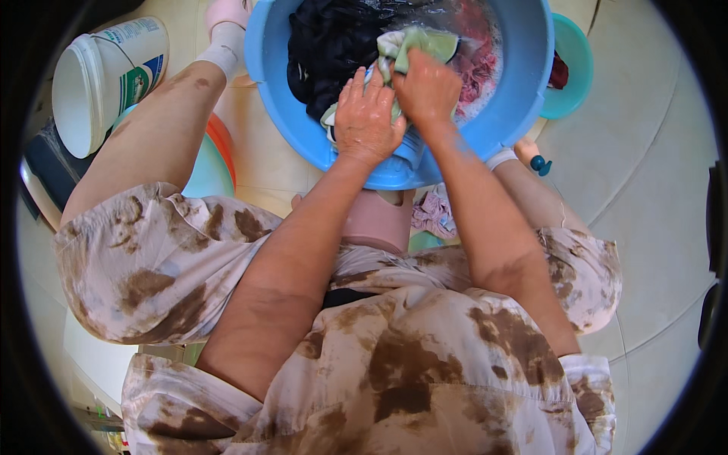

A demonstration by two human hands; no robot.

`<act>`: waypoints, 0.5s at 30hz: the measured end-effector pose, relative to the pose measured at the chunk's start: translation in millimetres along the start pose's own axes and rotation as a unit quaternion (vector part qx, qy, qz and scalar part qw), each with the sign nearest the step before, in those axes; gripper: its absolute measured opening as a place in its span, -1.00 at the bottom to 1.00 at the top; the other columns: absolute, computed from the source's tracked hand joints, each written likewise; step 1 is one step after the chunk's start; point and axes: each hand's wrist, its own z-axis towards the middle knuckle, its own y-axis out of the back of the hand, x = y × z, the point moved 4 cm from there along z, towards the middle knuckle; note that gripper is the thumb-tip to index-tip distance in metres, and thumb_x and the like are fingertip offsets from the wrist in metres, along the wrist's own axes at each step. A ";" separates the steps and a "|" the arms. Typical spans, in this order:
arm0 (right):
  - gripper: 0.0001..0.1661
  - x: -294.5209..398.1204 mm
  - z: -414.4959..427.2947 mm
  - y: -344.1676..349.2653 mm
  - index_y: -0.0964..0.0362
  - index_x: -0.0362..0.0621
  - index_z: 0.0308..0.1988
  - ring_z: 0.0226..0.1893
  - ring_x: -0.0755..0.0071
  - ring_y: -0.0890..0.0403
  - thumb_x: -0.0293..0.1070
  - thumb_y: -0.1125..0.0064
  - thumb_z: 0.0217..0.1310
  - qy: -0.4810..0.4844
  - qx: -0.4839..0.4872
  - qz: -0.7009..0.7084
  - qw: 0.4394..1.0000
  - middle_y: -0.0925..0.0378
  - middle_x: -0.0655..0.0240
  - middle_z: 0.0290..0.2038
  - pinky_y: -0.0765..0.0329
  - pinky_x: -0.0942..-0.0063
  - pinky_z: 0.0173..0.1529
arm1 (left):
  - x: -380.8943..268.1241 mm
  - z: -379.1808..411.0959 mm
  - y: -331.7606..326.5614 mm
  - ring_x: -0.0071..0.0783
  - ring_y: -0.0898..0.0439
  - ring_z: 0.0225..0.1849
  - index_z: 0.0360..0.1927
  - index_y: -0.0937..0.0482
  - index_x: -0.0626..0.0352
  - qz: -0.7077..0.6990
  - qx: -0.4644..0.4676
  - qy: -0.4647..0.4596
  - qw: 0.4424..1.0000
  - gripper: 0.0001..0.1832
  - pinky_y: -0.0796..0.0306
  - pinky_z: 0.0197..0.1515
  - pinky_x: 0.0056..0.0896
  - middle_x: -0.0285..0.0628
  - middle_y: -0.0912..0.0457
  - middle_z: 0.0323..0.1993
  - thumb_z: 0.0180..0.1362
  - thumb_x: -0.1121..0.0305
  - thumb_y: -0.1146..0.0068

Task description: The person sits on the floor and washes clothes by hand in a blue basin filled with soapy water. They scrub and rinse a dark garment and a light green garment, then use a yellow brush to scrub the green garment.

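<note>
A large blue plastic basin (515,108) stands before me, with a ridged washboard part (408,152) at its near side. My right hand (429,88) is closed in a fist on a wet light-green and white cloth (424,42). Flat against the near part of that cloth lies my left hand (367,116), its fingers stretched out and slightly apart. Black wet fabric (335,51) fills the basin's left side. Pinkish-red fabric (476,74) sits in sudsy water on the right. The folds under both palms are hidden.
A white plastic bucket (77,96) lies tipped at the left. Behind the basin's right rim is a turquoise basin (574,85) with dark red cloth (558,71). A pump-top bottle (537,159), a pink plastic stool (378,219) and crumpled pink fabric (435,213) are near my legs.
</note>
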 end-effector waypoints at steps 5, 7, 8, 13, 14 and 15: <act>-0.54 -67.9 88.8 -23.9 -0.59 -0.10 -0.22 -0.11 -0.06 -0.66 0.05 -0.13 0.11 -0.174 0.012 -0.055 0.983 -0.65 0.02 -0.27 -0.58 0.06 -0.06 | -4.9 10.4 5.4 0.10 -0.42 0.20 -0.05 -0.55 0.10 -0.024 -0.010 0.012 1.000 -0.44 -0.37 0.18 0.01 -0.07 -0.51 0.14 -0.19 0.23 -0.45; -0.56 -119.2 100.1 -49.0 -0.59 -0.08 -0.16 -0.05 -0.07 -0.62 0.00 -0.15 0.07 -0.096 -0.007 -0.011 0.995 -0.62 0.02 -0.16 -0.56 0.06 -0.02 | -11.8 16.4 6.5 0.04 -0.42 0.20 0.05 -0.49 0.15 -0.050 -0.034 0.016 0.998 -0.33 -0.36 0.18 -0.04 -0.08 -0.48 0.17 -0.21 0.22 -0.45; -0.55 -130.0 95.9 -62.6 -0.58 -0.07 -0.13 -0.02 -0.07 -0.61 -0.03 -0.17 0.05 -0.052 -0.010 0.015 0.998 -0.61 0.02 -0.10 -0.55 0.06 0.00 | -13.1 17.8 4.6 0.02 -0.42 0.20 0.08 -0.48 0.17 -0.057 -0.046 0.025 0.997 -0.30 -0.36 0.18 -0.04 -0.08 -0.48 0.17 -0.21 0.22 -0.46; -0.61 -13.8 9.0 22.5 -0.56 -0.03 -0.25 -0.18 -0.01 -0.59 -0.17 -0.30 -0.20 0.086 -0.021 0.089 0.992 -0.55 0.25 -0.24 -0.57 0.08 -0.09 | -2.7 14.2 5.4 -0.04 -0.44 0.18 0.08 -0.49 0.26 -0.021 -0.028 0.045 0.998 -0.32 -0.37 0.16 -0.08 -0.11 -0.51 0.16 -0.19 0.23 -0.39; -0.64 10.6 -1.3 26.2 -0.55 -0.02 -0.29 -0.20 0.01 -0.58 -0.17 -0.31 -0.21 0.089 -0.037 0.087 0.992 -0.52 0.27 -0.28 -0.58 0.08 -0.12 | 2.9 10.8 1.8 -0.03 -0.44 0.17 0.07 -0.53 0.22 -0.011 -0.044 0.043 0.998 -0.35 -0.39 0.12 -0.08 -0.13 -0.52 0.16 -0.19 0.23 -0.36; -0.67 25.3 -5.2 27.8 -0.54 -0.02 -0.34 -0.22 0.03 -0.58 -0.17 -0.31 -0.22 0.090 -0.057 0.078 0.991 -0.49 0.30 -0.33 -0.59 0.09 -0.15 | 3.2 10.6 -0.2 -0.02 -0.44 0.17 0.08 -0.53 0.20 -0.012 -0.044 0.043 0.998 -0.34 -0.40 0.12 -0.07 -0.13 -0.52 0.16 -0.19 0.23 -0.37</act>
